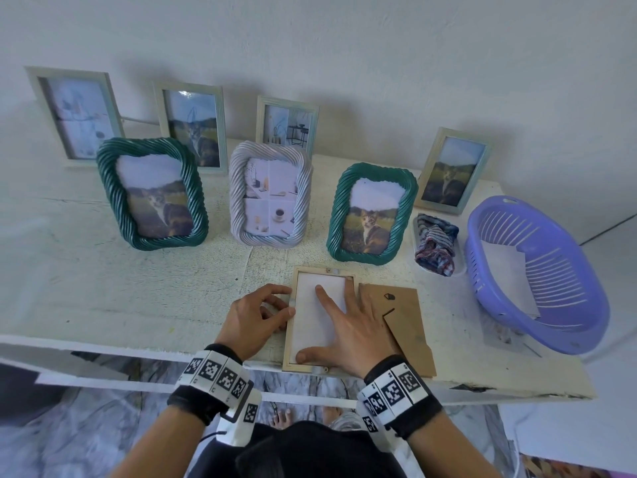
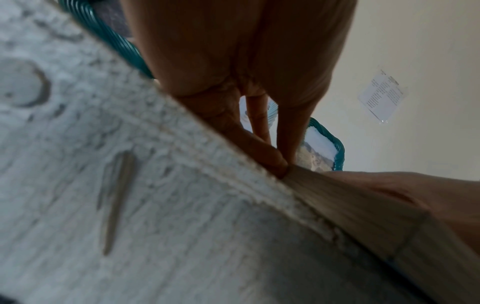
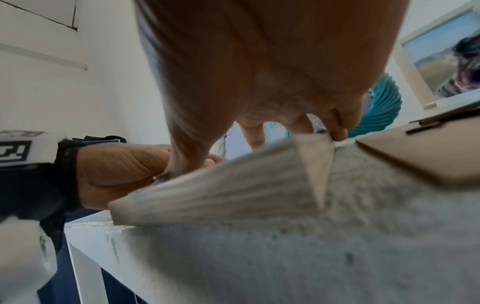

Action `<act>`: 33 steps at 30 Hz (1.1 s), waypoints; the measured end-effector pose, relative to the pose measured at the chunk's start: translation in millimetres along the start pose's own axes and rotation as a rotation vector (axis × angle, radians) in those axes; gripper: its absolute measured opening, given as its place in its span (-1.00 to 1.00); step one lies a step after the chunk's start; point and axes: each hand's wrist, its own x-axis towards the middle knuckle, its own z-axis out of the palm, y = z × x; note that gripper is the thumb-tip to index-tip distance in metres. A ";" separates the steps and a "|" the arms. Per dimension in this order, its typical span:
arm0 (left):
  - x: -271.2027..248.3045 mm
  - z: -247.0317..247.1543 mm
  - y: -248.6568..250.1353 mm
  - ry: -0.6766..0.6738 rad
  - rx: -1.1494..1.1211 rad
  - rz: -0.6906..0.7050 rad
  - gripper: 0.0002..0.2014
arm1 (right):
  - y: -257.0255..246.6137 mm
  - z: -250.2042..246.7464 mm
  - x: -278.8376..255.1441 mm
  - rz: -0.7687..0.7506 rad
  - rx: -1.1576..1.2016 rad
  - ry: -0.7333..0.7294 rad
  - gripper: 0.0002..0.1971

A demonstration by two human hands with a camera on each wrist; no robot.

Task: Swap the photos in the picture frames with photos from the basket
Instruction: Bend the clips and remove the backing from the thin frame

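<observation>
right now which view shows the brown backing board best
The head view: the backing board lies flat beside the open frame, its whole outline visible. The right wrist view catches only a blurred corner of it. The left wrist view does not show it.

A pale wooden picture frame (image 1: 289,326) is lying face down at the near edge of the white counter (image 1: 138,305), its back open, and a white photo sheet (image 1: 319,315) is sitting blank side up inside it. Just to its right, the brown cardboard backing board (image 1: 406,326) with its stand flap is lying flat, touching the frame's side. Further right, the lilac slotted plastic basket (image 1: 537,270) is resting on the counter, holding white photo sheets (image 1: 506,274). Behind, seven framed photos are standing upright: two green rope-twist frames (image 1: 151,194), one silver-grey twisted frame (image 1: 270,194) and four slim pale frames (image 1: 74,115).
</observation>
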 end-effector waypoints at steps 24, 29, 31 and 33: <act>-12.9 13.2 49.8 0.106 -0.379 0.047 -0.67 | 5.6 -12.7 -49.6 -0.253 0.837 0.470 -0.42; -16.0 17.4 50.8 -0.001 -0.215 0.018 -0.61 | -1.6 -19.7 -58.7 -0.270 1.076 0.426 -0.35; -19.1 21.4 54.5 -0.164 -0.438 -0.117 -0.40 | -2.7 -19.3 -57.5 -0.293 1.158 0.357 -0.39; -20.2 24.0 57.8 -0.240 -0.567 -0.167 -0.41 | -2.6 -18.5 -57.2 -0.297 1.195 0.323 -0.47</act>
